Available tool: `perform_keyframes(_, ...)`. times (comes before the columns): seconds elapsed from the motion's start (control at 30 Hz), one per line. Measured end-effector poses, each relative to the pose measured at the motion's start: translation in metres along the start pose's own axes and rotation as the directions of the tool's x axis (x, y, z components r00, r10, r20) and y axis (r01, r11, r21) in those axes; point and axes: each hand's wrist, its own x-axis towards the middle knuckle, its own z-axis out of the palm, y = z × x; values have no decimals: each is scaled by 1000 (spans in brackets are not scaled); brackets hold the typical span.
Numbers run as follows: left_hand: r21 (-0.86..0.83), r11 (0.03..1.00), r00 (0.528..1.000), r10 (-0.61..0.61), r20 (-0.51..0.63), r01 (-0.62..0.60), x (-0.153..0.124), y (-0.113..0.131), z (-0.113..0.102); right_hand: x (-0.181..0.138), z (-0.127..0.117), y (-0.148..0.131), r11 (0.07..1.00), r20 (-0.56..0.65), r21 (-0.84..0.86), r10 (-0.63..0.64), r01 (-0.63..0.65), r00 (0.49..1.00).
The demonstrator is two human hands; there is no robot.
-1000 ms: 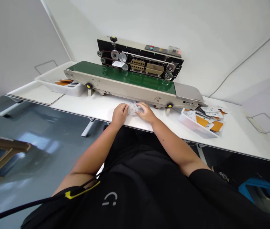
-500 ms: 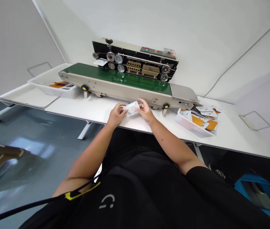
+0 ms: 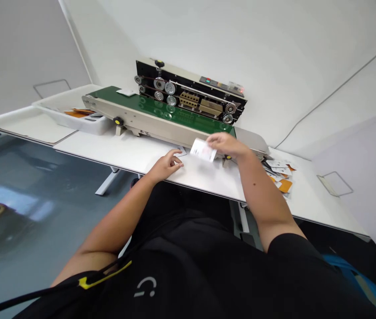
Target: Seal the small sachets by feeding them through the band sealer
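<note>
My right hand (image 3: 225, 144) grips the edge of a small white printed packet (image 3: 203, 149), held in front of the conveyor's side; it is slightly blurred. To the left, my left hand (image 3: 168, 165) has its thumb and fingers apart with nothing between them. Just beyond its fingertips another small white piece (image 3: 182, 151) lies on the table (image 3: 135, 155), partly hidden by the hand. Behind both hands stands a band sealer (image 3: 191, 97) with a green conveyor belt (image 3: 154, 107). One white packet (image 3: 126, 92) lies on the belt's left part.
At the left, a white plastic bin (image 3: 91, 126) contains orange and grey packets. A pile of white and orange packets (image 3: 279, 170) sits at the right, partly behind my forearm. Wire handles stand at both sides. A blue object (image 3: 350, 274) is low on the right.
My right hand has moved right and up with the packet, and my left hand has let go of it. The packet at the sealer has travelled left along the belt.
</note>
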Motion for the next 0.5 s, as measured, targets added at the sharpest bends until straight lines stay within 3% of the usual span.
perform_keyframes(0.07,23,1000,1000,-3,-11,4,0,1,0,10,-33,-5,995,-288,79,-39,64,957)
perform_keyframes(0.1,32,999,1000,-3,-13,3,0,1,0,16,-48,-6,987,-469,132,-22,95,883)
perform_keyframes(0.17,47,999,1000,-1,-17,1,0,1,0,28,-74,-2,955,-753,259,106,144,650)
perform_keyframes(0.2,55,998,1000,0,-19,1,0,0,0,35,-83,0,932,-817,328,196,157,543)
perform_keyframes(0.23,61,998,1000,0,-22,2,0,0,0,41,-89,4,907,-833,391,278,155,479)
perform_keyframes(0.3,64,998,1000,-1,-26,3,0,0,1,51,-92,10,870,-796,480,380,109,471)
perform_keyframes(0.4,52,999,1000,-2,-26,4,0,-1,1,63,-85,15,851,-770,519,423,84,478)
perform_keyframes(0.5,44,999,1000,0,-24,2,-1,-2,1,64,-78,19,869,-826,473,380,144,417)
